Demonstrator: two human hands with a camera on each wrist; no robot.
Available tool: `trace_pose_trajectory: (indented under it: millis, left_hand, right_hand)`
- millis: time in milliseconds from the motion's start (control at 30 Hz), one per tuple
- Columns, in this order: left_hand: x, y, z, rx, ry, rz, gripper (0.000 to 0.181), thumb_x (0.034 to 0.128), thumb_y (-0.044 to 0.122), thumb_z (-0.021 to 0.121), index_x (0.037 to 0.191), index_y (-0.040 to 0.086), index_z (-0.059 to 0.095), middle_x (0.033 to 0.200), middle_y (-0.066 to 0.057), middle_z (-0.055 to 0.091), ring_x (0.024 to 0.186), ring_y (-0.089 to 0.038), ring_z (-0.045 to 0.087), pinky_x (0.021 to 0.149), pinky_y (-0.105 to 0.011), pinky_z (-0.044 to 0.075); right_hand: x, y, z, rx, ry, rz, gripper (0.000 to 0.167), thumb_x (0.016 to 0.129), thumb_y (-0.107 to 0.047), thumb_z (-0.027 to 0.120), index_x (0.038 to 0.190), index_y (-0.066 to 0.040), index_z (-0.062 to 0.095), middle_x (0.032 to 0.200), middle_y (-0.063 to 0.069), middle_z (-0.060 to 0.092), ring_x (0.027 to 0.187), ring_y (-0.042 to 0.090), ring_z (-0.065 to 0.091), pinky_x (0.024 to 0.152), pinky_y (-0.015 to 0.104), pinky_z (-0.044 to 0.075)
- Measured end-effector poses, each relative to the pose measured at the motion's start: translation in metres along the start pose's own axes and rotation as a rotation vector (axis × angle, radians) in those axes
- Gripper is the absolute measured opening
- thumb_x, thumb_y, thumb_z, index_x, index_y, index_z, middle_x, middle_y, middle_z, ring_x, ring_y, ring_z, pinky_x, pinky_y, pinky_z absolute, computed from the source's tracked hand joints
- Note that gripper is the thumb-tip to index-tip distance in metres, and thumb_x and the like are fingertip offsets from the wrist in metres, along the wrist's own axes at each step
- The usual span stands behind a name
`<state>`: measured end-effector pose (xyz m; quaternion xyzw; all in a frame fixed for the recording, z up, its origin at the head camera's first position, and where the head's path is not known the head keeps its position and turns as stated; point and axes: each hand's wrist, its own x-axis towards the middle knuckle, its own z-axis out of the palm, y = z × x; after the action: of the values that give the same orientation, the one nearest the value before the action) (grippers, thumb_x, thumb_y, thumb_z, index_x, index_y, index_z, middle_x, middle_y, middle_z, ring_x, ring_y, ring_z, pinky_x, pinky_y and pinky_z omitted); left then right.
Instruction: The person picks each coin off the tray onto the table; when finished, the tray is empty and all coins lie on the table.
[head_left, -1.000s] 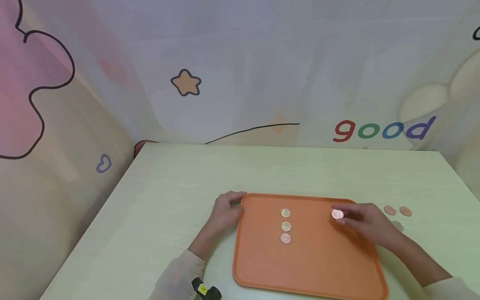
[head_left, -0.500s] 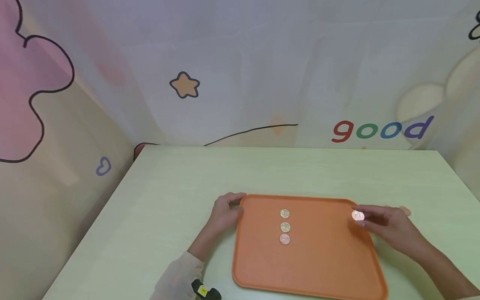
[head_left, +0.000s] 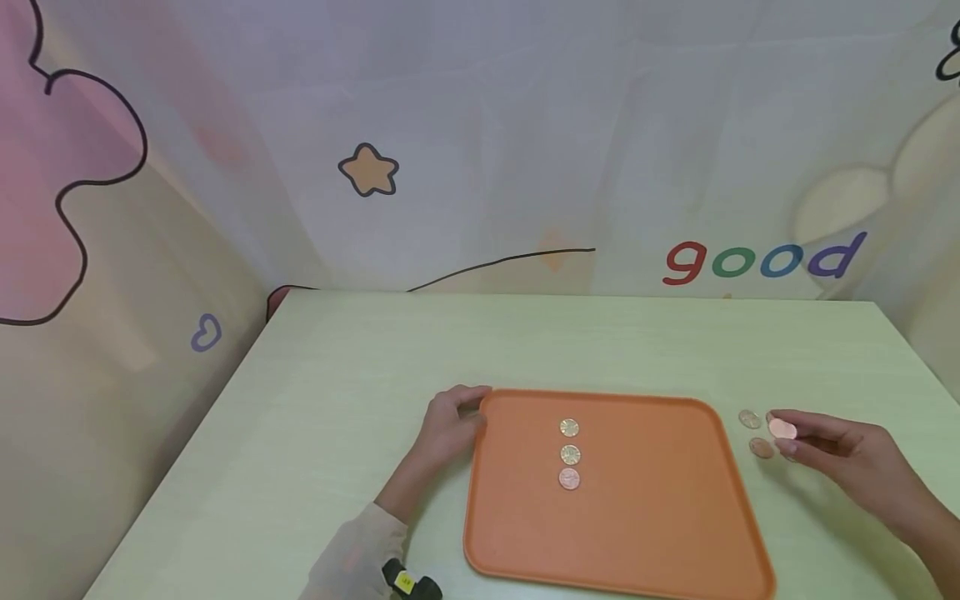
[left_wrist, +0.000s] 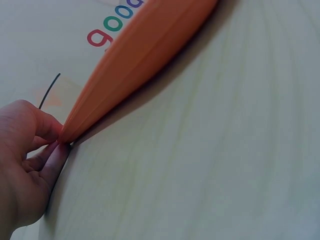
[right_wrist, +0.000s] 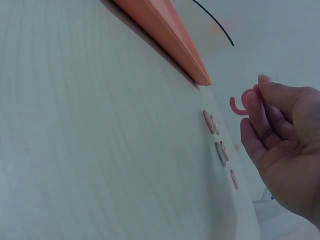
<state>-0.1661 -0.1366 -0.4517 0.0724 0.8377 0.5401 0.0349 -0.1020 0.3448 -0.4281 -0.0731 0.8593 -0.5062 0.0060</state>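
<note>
An orange tray [head_left: 652, 492] lies on the table. My left hand [head_left: 448, 427] grips its far left corner; in the left wrist view the thumb and fingers meet at the tray's edge [left_wrist: 130, 65]. Three coins stand in a column on the left half of the tray: a gold coin [head_left: 569, 427], another gold coin [head_left: 571, 455] and a pinkish coin [head_left: 569, 478]. My right hand [head_left: 862, 454] is off the tray's right side, above the table, pinching a shiny pinkish coin [head_left: 782, 428] between thumb and fingertips. In the right wrist view that coin is hidden by the fingers.
Several coins lie on the table right of the tray, among them a silvery coin [head_left: 750, 419] and a copper coin [head_left: 761, 448]; the right hand partly hides the others. A pale table [head_left: 375, 350] meets a printed cloth backdrop [head_left: 480, 167] behind.
My right hand has moved right with the pinched coin, from over the tray to above the loose coins beside it. The left hand and the three tray coins stay put.
</note>
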Motion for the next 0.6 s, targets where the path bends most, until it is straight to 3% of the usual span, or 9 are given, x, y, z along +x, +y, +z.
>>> trace_pose_trajectory:
  millis: [133, 233, 300, 433, 533, 600]
  left_hand:
    - [0.0, -0.001, 0.0, -0.001, -0.001, 0.004, 0.051, 0.0817, -0.003, 0.056, 0.131, -0.001, 0.066, 0.119, -0.017, 0.07, 0.119, -0.034, 0.063, 0.105, -0.051, 0.048]
    - [0.0, -0.001, 0.0, 0.006, -0.001, 0.011, 0.05, 0.0815, -0.003, 0.056, 0.131, -0.001, 0.067, 0.12, -0.017, 0.071, 0.119, -0.035, 0.063, 0.106, -0.052, 0.048]
    - [0.0, -0.001, 0.0, 0.013, -0.002, 0.013, 0.05, 0.0815, -0.002, 0.057, 0.131, -0.001, 0.067, 0.12, -0.017, 0.071, 0.12, -0.035, 0.063, 0.106, -0.052, 0.048]
    - [0.0, -0.001, 0.0, 0.016, -0.007, 0.015, 0.05, 0.0818, -0.002, 0.057, 0.131, -0.001, 0.067, 0.12, -0.017, 0.07, 0.12, -0.035, 0.063, 0.106, -0.052, 0.048]
    - [0.0, -0.001, -0.001, 0.016, -0.01, 0.018, 0.05, 0.0819, -0.002, 0.057, 0.131, -0.002, 0.066, 0.121, -0.018, 0.07, 0.12, -0.036, 0.063, 0.106, -0.053, 0.048]
    - [0.0, 0.0, -0.001, 0.013, -0.009, 0.015, 0.05, 0.0822, -0.002, 0.056, 0.131, -0.002, 0.066, 0.121, -0.018, 0.07, 0.121, -0.036, 0.063, 0.106, -0.053, 0.048]
  right_hand:
    - [-0.004, 0.009, -0.009, -0.011, 0.047, 0.026, 0.039, 0.096, -0.004, 0.066, 0.13, -0.021, 0.071, 0.106, -0.037, 0.068, 0.09, -0.017, 0.066, 0.075, 0.003, 0.048]
    - [-0.004, 0.015, -0.016, -0.105, 0.076, 0.06, 0.035, 0.094, -0.009, 0.07, 0.126, -0.023, 0.074, 0.099, -0.042, 0.064, 0.083, -0.019, 0.064, 0.07, 0.003, 0.046]
    - [-0.004, 0.019, -0.02, -0.213, 0.087, 0.092, 0.033, 0.093, -0.015, 0.072, 0.126, -0.017, 0.074, 0.096, -0.046, 0.059, 0.078, -0.019, 0.06, 0.064, 0.007, 0.045]
    - [-0.001, 0.027, -0.024, -0.45, 0.108, 0.123, 0.046, 0.09, -0.023, 0.076, 0.124, 0.007, 0.068, 0.092, -0.025, 0.074, 0.072, -0.019, 0.049, 0.058, 0.015, 0.043]
    - [-0.002, 0.034, -0.026, -0.51, 0.124, 0.13, 0.046, 0.089, -0.021, 0.078, 0.119, 0.012, 0.068, 0.081, -0.011, 0.076, 0.069, -0.017, 0.044, 0.057, 0.015, 0.043]
    - [-0.004, 0.038, -0.025, -0.516, 0.139, 0.114, 0.043, 0.088, -0.021, 0.079, 0.116, 0.011, 0.07, 0.076, -0.025, 0.066, 0.067, -0.014, 0.044, 0.056, 0.014, 0.043]
